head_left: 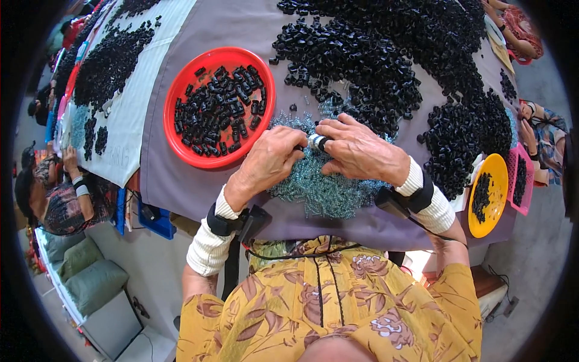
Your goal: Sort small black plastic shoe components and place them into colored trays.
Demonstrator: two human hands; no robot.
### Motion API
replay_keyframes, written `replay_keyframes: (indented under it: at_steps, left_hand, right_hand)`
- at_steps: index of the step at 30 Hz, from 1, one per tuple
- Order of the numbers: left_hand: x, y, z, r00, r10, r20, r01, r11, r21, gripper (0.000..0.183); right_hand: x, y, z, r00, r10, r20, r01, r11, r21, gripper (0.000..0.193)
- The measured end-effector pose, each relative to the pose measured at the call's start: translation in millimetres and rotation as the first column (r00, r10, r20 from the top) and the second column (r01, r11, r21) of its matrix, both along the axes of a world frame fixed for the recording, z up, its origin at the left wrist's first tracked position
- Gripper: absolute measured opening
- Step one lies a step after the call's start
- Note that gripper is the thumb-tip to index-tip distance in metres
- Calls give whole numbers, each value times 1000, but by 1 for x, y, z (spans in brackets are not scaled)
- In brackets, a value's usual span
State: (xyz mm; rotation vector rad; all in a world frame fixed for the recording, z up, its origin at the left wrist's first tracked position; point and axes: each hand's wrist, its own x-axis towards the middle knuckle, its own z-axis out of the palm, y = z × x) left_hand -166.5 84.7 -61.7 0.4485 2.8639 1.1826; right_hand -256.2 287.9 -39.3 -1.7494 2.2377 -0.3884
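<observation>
My left hand and my right hand are close together over a heap of small pale-blue metal springs. Pinched in the left fingertips is a small black plastic part, mostly covered by the fingers. The right fingers are bent closed on another small black plastic part. A white wrap shows between the hands, seemingly round a finger. Beyond my hands lies a big pile of loose black plastic parts. Left of them, a round red tray holds black cylindrical pieces.
More black parts spread along the right of the grey tablecloth. A yellow tray and a pink basket stand at the right edge. Other people sit at both sides; a second table with black parts is on the left.
</observation>
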Motion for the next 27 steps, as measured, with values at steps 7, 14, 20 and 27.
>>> replay_keyframes:
  at_steps: [7, 14, 20, 27]
  left_hand:
    - [-7, 1, 0, 991, 46, -127, -48, 999, -14, 18]
    - [-4, 0, 2, 998, 54, 35, -57, 993, 106, 17]
    - [-21, 19, -6, 987, -21, -161, 27, 999, 36, 20]
    - [-22, 24, 5, 981, -55, 184, 59, 998, -18, 18]
  right_hand:
    - [-9, 14, -3, 992, -70, -105, 61, 994, -90, 41]
    - [-11, 27, 6, 993, -87, 78, 93, 993, -79, 36]
    - [-33, 28, 2, 987, -155, -35, 148, 978, -145, 22]
    - [-31, 45, 4, 977, -212, 4, 212, 977, -39, 23]
